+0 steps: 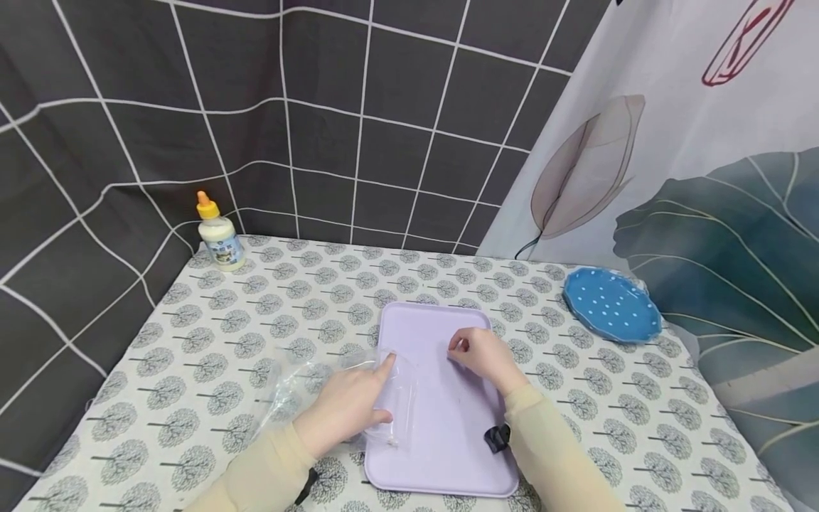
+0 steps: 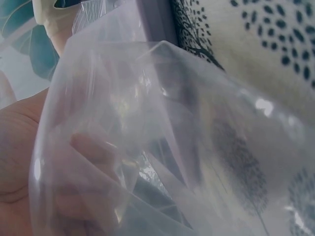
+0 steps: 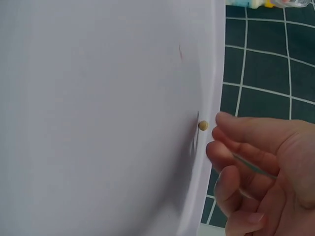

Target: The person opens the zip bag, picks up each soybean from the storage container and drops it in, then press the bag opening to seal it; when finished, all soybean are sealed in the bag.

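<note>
From the head camera we see both forearms in pale beige sleeves reaching forward over a lilac rectangular plastic tray (image 1: 448, 455) on the tree-patterned tablecloth (image 1: 211, 341). Our left hand (image 1: 348, 405) lies on a crumpled clear plastic bag (image 1: 301, 387) at the tray's left edge, index finger stretched forward and thumb pressed along the film near the tray rim; whether the remaining fingers grip the bag we cannot tell from this view. Our right hand (image 1: 483, 355) hovers over the tray's far half, knuckles up, its fingers curled in towards the thumb. The left wrist camera adds what the head view hides: the clear plastic bag (image 2: 162, 147) fills the frame, and our left hand (image 2: 29, 172) has folds of the film gathered over its palm and fingers, so it does hold the bag. The right wrist camera shows our right hand (image 3: 261, 172) with its fingertips (image 3: 226, 120) bunched loosely, just beside a tiny round tan bead (image 3: 203, 125) lying by the rim of the lilac tray (image 3: 98, 123); the bead appears not quite touched, and is too small to make out from the head. The bag sits under and to the left of our left hand, well apart from the right. Beyond the right hand lies a blue dotted plate (image 1: 611, 304); far beyond the left stands a small white bottle with an orange cap (image 1: 219, 235).
</note>
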The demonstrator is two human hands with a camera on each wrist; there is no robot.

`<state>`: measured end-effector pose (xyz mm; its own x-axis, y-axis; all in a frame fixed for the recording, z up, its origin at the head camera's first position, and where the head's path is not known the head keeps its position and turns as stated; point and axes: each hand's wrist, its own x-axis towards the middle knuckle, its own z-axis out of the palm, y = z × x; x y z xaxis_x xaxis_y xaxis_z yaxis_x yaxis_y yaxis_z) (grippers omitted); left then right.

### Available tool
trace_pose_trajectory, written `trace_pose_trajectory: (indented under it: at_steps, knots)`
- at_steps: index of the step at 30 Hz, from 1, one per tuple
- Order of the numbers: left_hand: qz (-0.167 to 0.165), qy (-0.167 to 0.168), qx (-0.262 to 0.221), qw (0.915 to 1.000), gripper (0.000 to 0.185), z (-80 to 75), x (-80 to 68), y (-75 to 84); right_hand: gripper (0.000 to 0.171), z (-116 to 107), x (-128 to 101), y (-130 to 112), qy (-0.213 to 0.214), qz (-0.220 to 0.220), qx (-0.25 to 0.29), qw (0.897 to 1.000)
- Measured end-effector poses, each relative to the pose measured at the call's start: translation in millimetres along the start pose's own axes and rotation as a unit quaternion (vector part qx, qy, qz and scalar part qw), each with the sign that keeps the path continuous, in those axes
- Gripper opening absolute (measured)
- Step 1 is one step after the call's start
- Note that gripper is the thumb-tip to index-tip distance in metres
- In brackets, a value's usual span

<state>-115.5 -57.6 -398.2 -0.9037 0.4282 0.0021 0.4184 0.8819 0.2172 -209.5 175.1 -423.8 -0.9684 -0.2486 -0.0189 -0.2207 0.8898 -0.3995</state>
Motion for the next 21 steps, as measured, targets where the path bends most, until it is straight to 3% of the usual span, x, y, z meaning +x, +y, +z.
trace_pose_trajectory:
  at_steps: [6,21]
  knots:
    - [-0.003,0.0,-0.003,1.0,0.092,-0.9,-0.9,-0.6,0.012,1.7,8.0,3.4,-0.017,0.02,-0.014,1.0]
    - [-0.002,-0.005,-0.007,1.0,0.093,0.9,-0.4,-1.2,0.011,3.8,8.4,-6.4,-0.03,0.01,-0.035,0.999]
